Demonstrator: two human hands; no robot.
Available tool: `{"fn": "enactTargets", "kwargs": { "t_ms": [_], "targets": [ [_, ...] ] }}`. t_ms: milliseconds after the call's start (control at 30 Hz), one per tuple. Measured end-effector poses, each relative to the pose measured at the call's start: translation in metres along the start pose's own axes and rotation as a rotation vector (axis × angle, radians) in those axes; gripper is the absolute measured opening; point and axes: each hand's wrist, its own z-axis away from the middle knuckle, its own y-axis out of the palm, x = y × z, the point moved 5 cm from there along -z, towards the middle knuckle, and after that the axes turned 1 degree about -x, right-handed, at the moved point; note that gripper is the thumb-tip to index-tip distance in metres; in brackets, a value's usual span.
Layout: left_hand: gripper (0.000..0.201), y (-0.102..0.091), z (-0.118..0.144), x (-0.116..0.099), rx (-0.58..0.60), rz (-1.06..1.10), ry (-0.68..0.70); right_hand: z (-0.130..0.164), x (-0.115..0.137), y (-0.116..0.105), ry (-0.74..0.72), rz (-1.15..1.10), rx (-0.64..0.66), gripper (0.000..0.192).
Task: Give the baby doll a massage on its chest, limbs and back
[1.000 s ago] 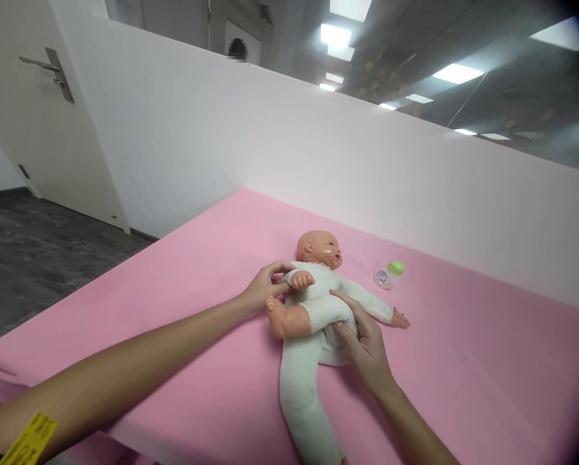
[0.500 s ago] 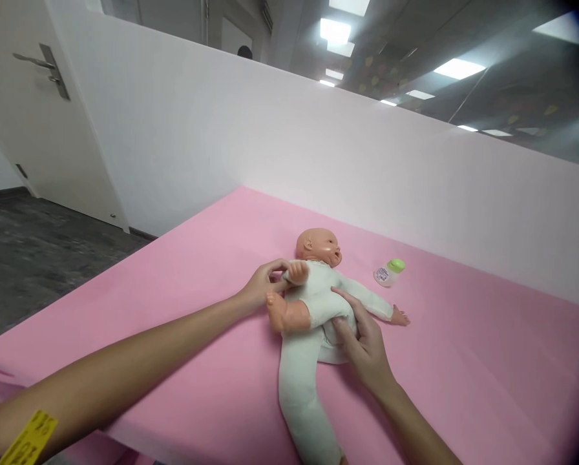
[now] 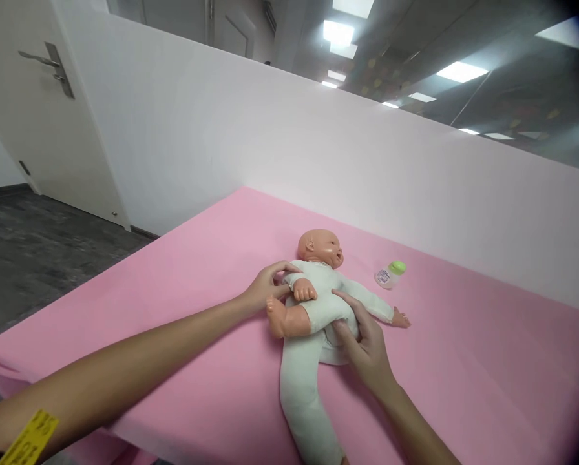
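A baby doll [image 3: 322,276] with a soft white cloth body lies on a pink-covered table [image 3: 192,271], its head turned to the right. My left hand [image 3: 266,285] is closed around the doll's arm at its left side, just behind the plastic doll hand. Around the doll's bent leg, near the hip, my right hand [image 3: 364,339] is wrapped, with its thumb below and fingers above. That leg crosses the body, and its plastic foot points left. The other leg stretches toward the table's front edge.
A small clear bottle [image 3: 389,276] with a green cap and a printed label stands to the right of the doll's head. Behind the table rises a white partition [image 3: 318,148]. A door [image 3: 42,110] is at the far left. A yellow tag [image 3: 31,439] is on my left wrist side.
The doll's arm in my left hand has swung down and right, so its plastic hand now lies lower over the body. My right hand stays on the leg.
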Motion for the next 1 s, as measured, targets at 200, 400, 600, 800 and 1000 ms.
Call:
{"fn": "enactTargets", "kwargs": {
  "t_ms": [200, 400, 600, 800, 1000],
  "targets": [
    [0.04, 0.003, 0.001, -0.006, 0.025, 0.075, 0.041, 0.001, 0.004, 0.0, -0.055, 0.016, 0.015, 0.038],
    [0.036, 0.001, 0.001, -0.008, 0.013, -0.013, 0.112, -0.001, 0.01, 0.002, -0.116, 0.042, 0.04, 0.038],
    [0.027, 0.001, 0.0, -0.004, 0.012, -0.098, 0.126, -0.002, 0.011, 0.002, -0.131, 0.063, 0.052, 0.04],
    [0.025, 0.0, -0.001, -0.003, -0.002, -0.13, 0.158, -0.002, 0.012, 0.002, -0.139, 0.067, 0.052, 0.04],
    [0.029, 0.0, -0.001, 0.001, 0.012, -0.086, 0.11, -0.002, 0.013, 0.003, -0.137, 0.065, 0.061, 0.04]
  ]
}}
